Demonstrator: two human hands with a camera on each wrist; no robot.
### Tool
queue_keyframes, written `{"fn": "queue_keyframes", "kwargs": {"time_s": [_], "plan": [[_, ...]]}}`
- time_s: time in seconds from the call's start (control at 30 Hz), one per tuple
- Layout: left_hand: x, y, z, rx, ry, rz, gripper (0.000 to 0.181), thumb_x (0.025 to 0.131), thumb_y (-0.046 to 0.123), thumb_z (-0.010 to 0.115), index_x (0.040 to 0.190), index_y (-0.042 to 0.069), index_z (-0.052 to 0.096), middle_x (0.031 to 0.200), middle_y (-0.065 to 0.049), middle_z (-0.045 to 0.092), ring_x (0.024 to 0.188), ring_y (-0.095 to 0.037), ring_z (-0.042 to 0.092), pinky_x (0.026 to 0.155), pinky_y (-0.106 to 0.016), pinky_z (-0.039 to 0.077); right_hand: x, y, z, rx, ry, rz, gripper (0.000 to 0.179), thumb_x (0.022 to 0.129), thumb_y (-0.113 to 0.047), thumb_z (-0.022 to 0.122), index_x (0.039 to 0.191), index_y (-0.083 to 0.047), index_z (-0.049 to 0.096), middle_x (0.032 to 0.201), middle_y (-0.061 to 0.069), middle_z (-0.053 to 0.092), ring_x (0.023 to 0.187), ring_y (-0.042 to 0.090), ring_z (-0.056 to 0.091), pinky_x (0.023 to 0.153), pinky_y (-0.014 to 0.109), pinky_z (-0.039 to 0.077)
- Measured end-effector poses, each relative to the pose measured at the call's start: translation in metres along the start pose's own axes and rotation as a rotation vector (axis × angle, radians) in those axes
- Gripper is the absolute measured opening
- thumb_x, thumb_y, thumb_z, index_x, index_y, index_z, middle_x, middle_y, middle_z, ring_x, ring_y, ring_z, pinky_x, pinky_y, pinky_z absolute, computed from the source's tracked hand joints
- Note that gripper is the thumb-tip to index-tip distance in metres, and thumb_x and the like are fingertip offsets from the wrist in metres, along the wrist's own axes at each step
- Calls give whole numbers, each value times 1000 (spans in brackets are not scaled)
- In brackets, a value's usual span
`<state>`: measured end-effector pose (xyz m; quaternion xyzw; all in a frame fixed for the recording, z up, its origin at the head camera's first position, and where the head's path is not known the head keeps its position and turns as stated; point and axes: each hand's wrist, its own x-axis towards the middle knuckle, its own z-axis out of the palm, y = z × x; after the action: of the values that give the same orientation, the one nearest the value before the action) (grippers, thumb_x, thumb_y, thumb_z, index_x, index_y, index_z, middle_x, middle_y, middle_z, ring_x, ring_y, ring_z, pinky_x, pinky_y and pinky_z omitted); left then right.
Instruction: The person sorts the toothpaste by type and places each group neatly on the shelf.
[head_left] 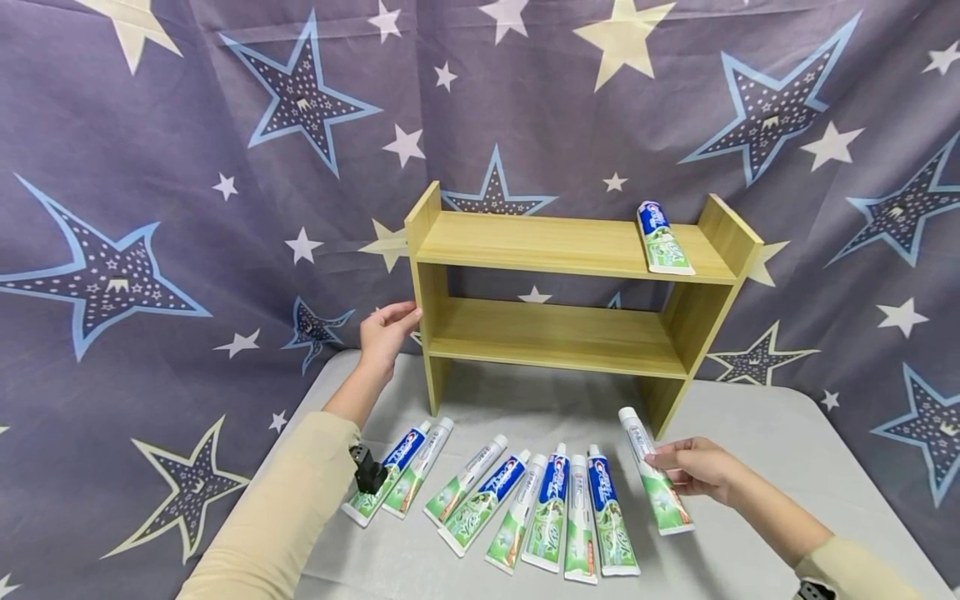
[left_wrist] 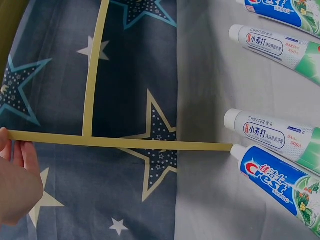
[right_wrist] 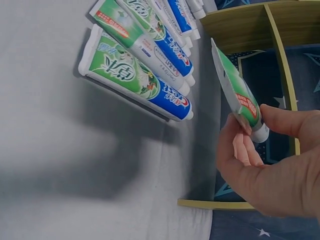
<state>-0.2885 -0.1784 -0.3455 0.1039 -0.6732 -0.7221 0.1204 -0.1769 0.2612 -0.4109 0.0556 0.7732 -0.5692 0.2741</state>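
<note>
My right hand [head_left: 697, 468] pinches a white and green toothpaste tube [head_left: 654, 479] between thumb and fingers, near the front of a wooden shelf's right side. In the right wrist view this tube [right_wrist: 237, 90] hangs above the table, cap low between the fingertips. My left hand [head_left: 386, 337] holds the front edge of the shelf's left side panel [head_left: 426, 333], its fingers on the outer side. Several toothpaste tubes [head_left: 550, 508], some blue and green and some white and green, lie in a fanned row on the table. Another blue and green tube [head_left: 663, 240] lies on the shelf's top board.
The two-tier wooden shelf [head_left: 525, 242] stands at the back of the grey table [head_left: 757, 500]. Behind it hangs a dark curtain [head_left: 187, 125] with printed stars. The shelf's lower board [head_left: 555, 333] spans between its side panels.
</note>
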Motion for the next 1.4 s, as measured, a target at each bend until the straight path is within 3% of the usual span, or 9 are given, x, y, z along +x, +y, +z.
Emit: {"fn": "queue_keyframes", "kwargs": {"time_s": [0.17, 0.4, 0.53, 0.87, 1.4], "plan": [[0, 0, 0, 15, 4, 1, 34, 87, 9, 70, 119, -3, 63, 73, 19, 64, 72, 3, 64, 83, -17, 58, -4, -6, -3, 3, -11, -15, 26, 89, -13, 62, 106, 6, 59, 74, -4, 66, 63, 5, 60, 65, 22, 58], [0, -2, 0, -6, 13, -1, 34, 86, 8, 70, 118, -3, 64, 77, 14, 69, 71, 3, 64, 99, -34, 55, -8, -14, -8, 15, -17, -27, 25, 90, -13, 61, 107, 5, 59, 75, -5, 67, 64, 5, 62, 66, 22, 58], [0, -1, 0, -1, 18, -2, 33, 86, 8, 70, 117, -3, 64, 80, 12, 71, 70, 4, 64, 92, -27, 57, -9, -17, -9, 14, -19, -34, 22, 90, -13, 61, 106, 3, 59, 76, -6, 66, 64, 4, 62, 66, 21, 58], [-1, -2, -1, 11, 5, -19, 36, 87, 9, 69, 120, -3, 63, 70, 20, 63, 71, 4, 64, 73, -10, 56, -10, -23, -11, 15, -28, -42, 23, 91, -14, 60, 106, 3, 57, 77, -6, 66, 66, 5, 63, 68, 23, 59], [-1, 0, 0, -20, 5, -3, 34, 87, 6, 69, 118, -5, 63, 69, 20, 64, 70, 4, 64, 71, -9, 56, -12, -36, -16, -28, -25, -51, 27, 91, -16, 61, 108, 4, 58, 78, -5, 65, 65, 4, 59, 67, 21, 58]]}}
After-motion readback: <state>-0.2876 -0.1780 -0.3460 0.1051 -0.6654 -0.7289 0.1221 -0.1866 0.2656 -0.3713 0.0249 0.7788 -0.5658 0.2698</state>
